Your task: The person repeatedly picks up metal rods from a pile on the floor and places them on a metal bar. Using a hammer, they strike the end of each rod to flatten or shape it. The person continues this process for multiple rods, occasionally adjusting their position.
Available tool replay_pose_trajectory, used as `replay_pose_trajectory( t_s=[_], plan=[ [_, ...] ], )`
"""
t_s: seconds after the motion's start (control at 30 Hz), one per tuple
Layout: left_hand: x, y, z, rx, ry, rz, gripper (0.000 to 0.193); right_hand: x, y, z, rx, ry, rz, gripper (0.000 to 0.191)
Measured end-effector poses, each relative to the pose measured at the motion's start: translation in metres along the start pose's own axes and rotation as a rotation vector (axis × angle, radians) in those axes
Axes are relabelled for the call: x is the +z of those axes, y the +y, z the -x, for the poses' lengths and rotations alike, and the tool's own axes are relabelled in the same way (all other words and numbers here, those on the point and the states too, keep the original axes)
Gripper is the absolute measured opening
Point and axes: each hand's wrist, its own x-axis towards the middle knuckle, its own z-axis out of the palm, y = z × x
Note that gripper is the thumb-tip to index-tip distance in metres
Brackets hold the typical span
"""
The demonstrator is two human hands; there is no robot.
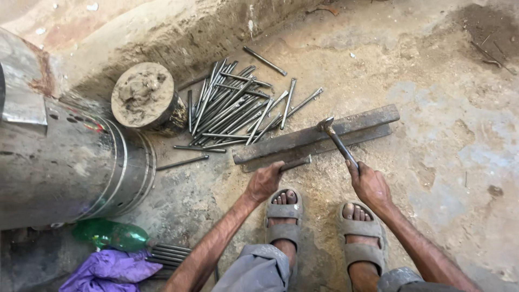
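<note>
Hammer [336, 139] up in the right hand [370, 185], fingers wrapped tight round its handle, head resting on the long flat steel bar [319, 138] that lies across the concrete floor [443, 108]. Left hand [264, 181] grips a short metal rod [295, 163], fingers closed, its far end laid against the bar's near edge. Behind the bar, a loose heap of rods [232, 111] (a good many of them). A round block [145, 97] stands beside the heap, a big metal drum [65, 162] left, with a green bottle [111, 234] below.
</note>
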Motion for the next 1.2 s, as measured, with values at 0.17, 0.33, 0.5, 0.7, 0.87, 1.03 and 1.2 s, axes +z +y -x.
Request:
replay_pose_trajectory(
  t_s=[0.17,0.33,0.5,0.7,0.87,1.03,1.2],
  plan=[
    [-0.009,0.007,-0.003,0.217,0.256,0.035,0.04,0.015,0.004,0.001,0.027,0.0,-0.09,0.053],
    [-0.014,0.016,-0.014,0.166,0.252,0.047,0.035,0.026,0.019,-0.001,0.034,-0.021,-0.123,0.054],
    [-0.01,0.03,-0.035,-0.228,-0.057,-0.002,0.024,0.025,0.028,-0.004,0.006,-0.003,-0.205,0.059],
    [0.007,0.032,-0.046,-0.362,-0.187,-0.131,0.02,0.024,0.043,0.008,0.041,-0.031,-0.238,0.06],
    [0.007,0.032,-0.044,-0.363,-0.191,-0.122,0.017,0.025,0.04,0.013,-0.03,-0.018,-0.254,0.055],
    [0.0,0.03,-0.054,-0.333,-0.196,-0.201,0.02,-0.001,0.015,-0.004,-0.057,-0.152,-0.037,0.052],
    [0.007,0.016,-0.051,-0.294,-0.205,-0.224,0.018,-0.03,0.011,-0.002,-0.238,0.035,-0.278,0.052]
  ],
)
